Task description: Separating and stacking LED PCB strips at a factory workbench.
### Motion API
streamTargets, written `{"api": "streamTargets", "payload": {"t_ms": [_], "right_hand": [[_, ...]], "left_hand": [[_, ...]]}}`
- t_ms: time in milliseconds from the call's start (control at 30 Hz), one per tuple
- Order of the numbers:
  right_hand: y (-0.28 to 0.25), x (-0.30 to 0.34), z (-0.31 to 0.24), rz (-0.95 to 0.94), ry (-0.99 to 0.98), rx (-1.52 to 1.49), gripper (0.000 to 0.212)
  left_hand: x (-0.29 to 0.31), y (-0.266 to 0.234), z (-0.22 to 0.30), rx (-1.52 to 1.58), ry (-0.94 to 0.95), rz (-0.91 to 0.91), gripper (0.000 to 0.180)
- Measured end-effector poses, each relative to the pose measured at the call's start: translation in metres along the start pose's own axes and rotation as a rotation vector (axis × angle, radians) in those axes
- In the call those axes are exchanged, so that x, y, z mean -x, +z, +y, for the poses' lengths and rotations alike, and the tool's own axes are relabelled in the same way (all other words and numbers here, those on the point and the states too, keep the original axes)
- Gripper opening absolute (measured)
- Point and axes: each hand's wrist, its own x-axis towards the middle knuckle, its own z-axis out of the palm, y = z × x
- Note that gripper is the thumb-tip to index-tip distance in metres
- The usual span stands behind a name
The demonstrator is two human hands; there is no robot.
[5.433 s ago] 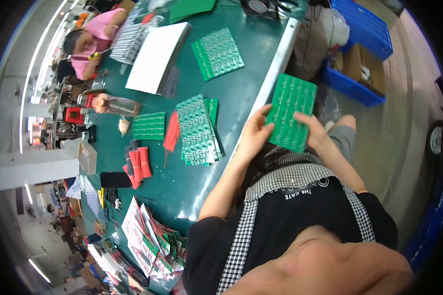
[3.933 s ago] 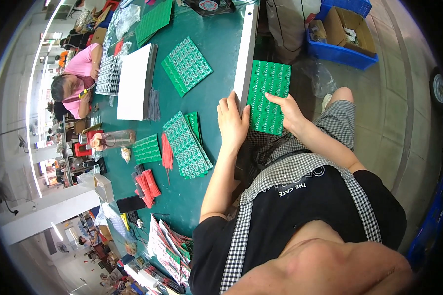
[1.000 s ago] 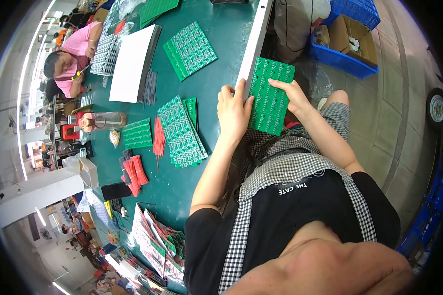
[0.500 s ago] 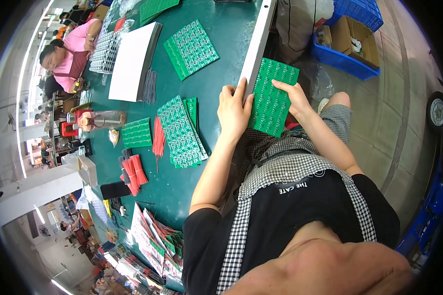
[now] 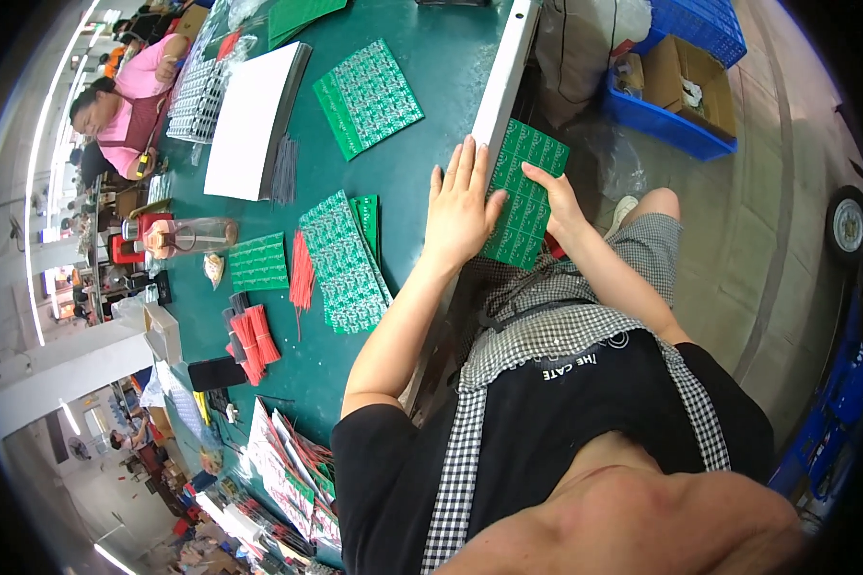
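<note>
A green circuit board panel [image 5: 520, 222] is held over my lap, just off the table's white edge. My right hand [image 5: 564, 203] grips its right side, thumb on top and the other fingers mostly hidden beneath. My left hand [image 5: 460, 213] lies flat at the table edge with fingers stretched out; its thumb reaches to the panel's left side, and whether it touches is hard to tell. Left of it on the table is a stack of populated green panels [image 5: 343, 264]. Farther off rest more green panels [image 5: 369, 96].
The green table [image 5: 355, 369] also carries red wire bundles [image 5: 254, 335], dark wires [image 5: 286, 171], a white stack of sheets [image 5: 251, 125], a bottle [image 5: 197, 236] and a black phone [image 5: 218, 372]. Blue crates [image 5: 676, 129] stand on the floor at right. A co-worker in pink [image 5: 134, 110] sits across.
My left hand's fingers have straightened and flattened along the table edge. The panel in my right hand has shifted slightly left and tilted. Across the table, the co-worker's arms have moved.
</note>
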Motion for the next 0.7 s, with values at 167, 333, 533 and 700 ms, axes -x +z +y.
{"api": "streamTargets", "payload": {"t_ms": [167,333,533,700], "right_hand": [[-0.005,-0.003,0.001,-0.033,0.037,-0.055,0.025],[0.012,0.011,-0.016,0.086,0.059,0.063,0.021],[0.029,0.018,-0.028,0.218,0.044,0.176,0.020],[0.019,0.013,-0.019,0.208,0.044,0.176,0.020]], "left_hand": [[-0.003,-0.009,0.003,0.069,0.002,-0.047,0.085],[0.000,-0.003,-0.017,0.264,-0.033,-0.056,0.066],[0.001,0.002,-0.026,0.655,-0.063,-0.033,0.046],[0.001,0.004,-0.027,0.588,-0.057,-0.044,0.045]]}}
